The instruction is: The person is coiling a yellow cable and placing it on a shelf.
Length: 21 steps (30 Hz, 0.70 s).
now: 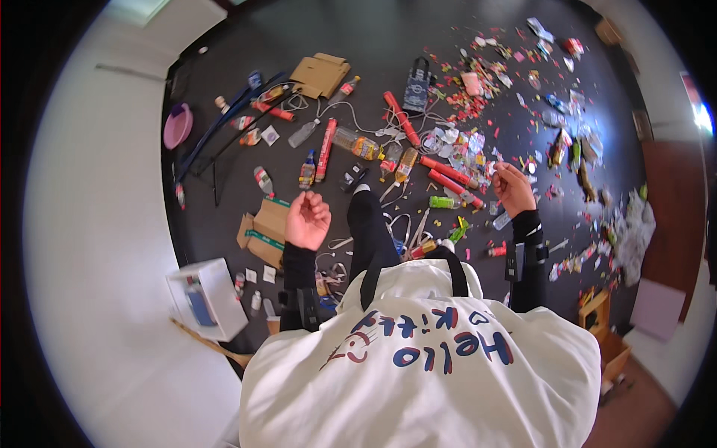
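My left hand [308, 222] is raised over the floor, palm up, its fingers loosely curled and apart with nothing in them. Just beyond its fingertips a dark bottle with an orange label [307, 170] lies on the floor, next to a long red tube [326, 149]. Over on the right, my right hand [515, 193] has its thumb and fingers pressed together. Whatever lies in that pinch, if anything, is too small to make out against the litter behind. Below it are red tubes [455, 187] and a green-labelled bottle [444, 202].
Scraps and crumpled plastic [478, 82] cover the far right floor. Flattened cardboard [320, 75], an open carton [265, 231], a pink basin [178, 126] and a white box [208, 302] lie leftward. White cord [347, 119] and straps tangle around my feet. A clear plastic bag [635, 231] lies right.
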Motion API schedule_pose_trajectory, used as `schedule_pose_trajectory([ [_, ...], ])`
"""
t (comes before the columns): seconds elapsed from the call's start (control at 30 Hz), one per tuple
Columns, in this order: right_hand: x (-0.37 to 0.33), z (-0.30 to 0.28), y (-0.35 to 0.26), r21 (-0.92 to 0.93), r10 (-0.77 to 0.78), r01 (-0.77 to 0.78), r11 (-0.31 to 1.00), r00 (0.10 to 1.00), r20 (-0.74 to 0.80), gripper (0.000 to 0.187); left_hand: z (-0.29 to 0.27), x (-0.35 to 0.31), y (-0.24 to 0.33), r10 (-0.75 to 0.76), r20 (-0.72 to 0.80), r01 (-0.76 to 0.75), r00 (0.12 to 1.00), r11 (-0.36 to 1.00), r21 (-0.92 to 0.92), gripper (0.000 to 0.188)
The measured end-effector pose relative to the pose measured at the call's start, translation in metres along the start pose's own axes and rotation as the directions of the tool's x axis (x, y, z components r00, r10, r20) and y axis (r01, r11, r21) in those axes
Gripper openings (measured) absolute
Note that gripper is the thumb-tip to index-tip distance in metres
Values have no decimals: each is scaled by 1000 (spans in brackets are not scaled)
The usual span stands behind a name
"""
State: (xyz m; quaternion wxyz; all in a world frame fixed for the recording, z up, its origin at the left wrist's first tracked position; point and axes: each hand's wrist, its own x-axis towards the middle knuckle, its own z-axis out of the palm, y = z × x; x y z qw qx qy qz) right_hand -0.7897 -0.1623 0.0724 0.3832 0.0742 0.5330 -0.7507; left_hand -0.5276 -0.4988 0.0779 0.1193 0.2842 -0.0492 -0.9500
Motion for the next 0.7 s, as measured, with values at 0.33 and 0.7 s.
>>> schedule_pose_trajectory([
  [0.33, 91, 67, 33, 67, 105, -93, 993, 972, -211, 11, 54, 159, 126, -204, 43, 188, 978, 951, 244, 12],
  [0.7, 214, -24, 124, 93, 264, -248, 964, 912, -314, 12, -42, 313, 52, -430, -158, 458, 889, 850, 259, 10],
])
